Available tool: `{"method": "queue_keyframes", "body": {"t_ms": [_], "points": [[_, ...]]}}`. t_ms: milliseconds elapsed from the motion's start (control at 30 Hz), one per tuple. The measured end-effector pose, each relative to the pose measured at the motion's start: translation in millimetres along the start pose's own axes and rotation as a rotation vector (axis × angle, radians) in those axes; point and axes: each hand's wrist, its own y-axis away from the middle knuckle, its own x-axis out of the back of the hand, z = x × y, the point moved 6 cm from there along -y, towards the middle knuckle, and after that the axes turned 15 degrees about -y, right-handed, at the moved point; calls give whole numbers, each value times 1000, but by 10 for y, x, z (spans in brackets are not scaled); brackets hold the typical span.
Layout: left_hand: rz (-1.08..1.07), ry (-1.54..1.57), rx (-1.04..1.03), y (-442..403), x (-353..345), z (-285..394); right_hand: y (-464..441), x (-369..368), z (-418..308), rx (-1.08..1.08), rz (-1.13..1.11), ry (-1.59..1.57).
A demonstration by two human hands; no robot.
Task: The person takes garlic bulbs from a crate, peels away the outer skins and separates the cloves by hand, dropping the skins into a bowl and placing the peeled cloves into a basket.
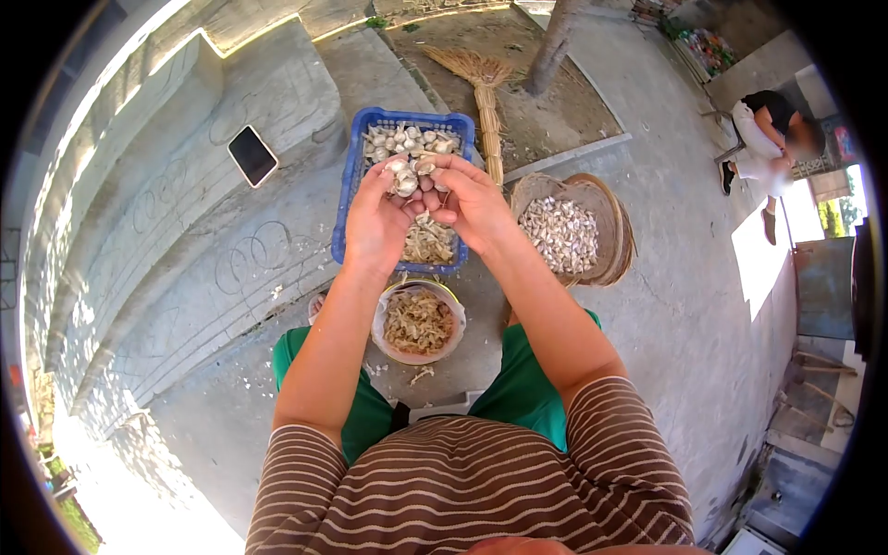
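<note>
Both my hands meet above a blue plastic basket (339,217) that has garlic bulbs (412,139) at its far end and garlic skins or stalks nearer me. My left hand (376,217) closes its fingers on a pale garlic bulb (403,178). In the fingers of my right hand (474,202) is another piece of garlic (425,166), close against the first. Right of the basket, loose cloves (561,235) fill a round wicker basket (606,208). A lined bucket (378,326) of dry peelings (418,322) stands between my knees.
A straw broom (487,116) lies behind the baskets, near a tree trunk (552,51). On the concrete ledge at left rests a phone (252,155). Another person (766,129) sits far right. Scraps of skin (422,374) dot the floor by the bucket.
</note>
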Motion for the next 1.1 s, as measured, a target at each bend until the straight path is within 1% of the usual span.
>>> {"method": "queue_keyframes", "body": {"t_ms": [133,200,233,400,533,600,633,700,733,800,867,933,1000,1033,1100], "points": [[-5,-12,3,47,-29,44,52,-58,-10,26,31,4],[-2,-37,2,62,-50,56,47,-35,-9,74,-37,106],[-12,-37,6,66,-63,59,61,-37,-21,75,-36,106],[-23,-23,39,75,-89,74,117,-71,14,-22,-53,21],[-10,-14,67,69,-53,57,86,41,21,-27,-52,-19],[-12,-24,81,59,-13,25,25,121,26,65,53,-121],[-19,-17,78,41,5,16,22,104,21,63,56,-124],[-22,-14,79,23,17,11,30,104,26,28,139,-196],[-14,-18,71,19,9,27,22,124,37,27,140,-199],[-6,-22,64,6,13,42,10,110,40,37,59,-205],[56,15,59,-1,73,56,20,88,51,44,39,-182],[39,45,56,0,90,71,39,24,45,52,19,-157],[22,77,53,7,74,82,62,43,24,82,145,-133],[25,73,64,16,62,79,50,80,29,83,146,-132],[28,70,74,36,36,71,2,149,29,81,65,-88]]}}
